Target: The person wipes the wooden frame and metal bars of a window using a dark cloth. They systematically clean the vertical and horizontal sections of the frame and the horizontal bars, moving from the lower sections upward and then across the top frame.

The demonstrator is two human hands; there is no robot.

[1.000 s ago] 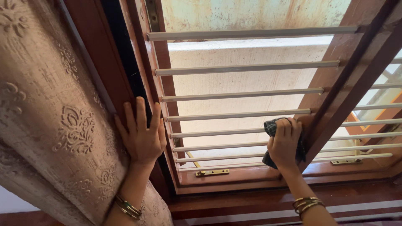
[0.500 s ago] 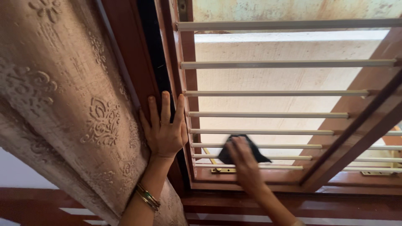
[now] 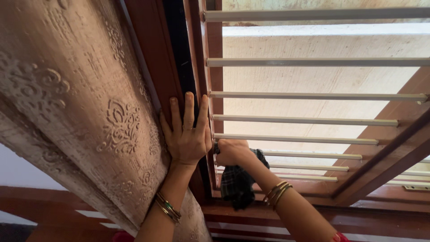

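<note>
The right hand [image 3: 232, 152], fingers clutching the dark cloth [image 3: 236, 183], has slid left to the window frame [image 3: 210, 112] beside the flat, open-fingered left hand [image 3: 186, 136].

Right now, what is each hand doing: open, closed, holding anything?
Left hand: open, flat against the wooden window frame.
Right hand: closed on a dark cloth.

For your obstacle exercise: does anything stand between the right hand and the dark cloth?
Nothing visible. The right hand grips the dark cloth directly, at the left end of the window bars.
</note>
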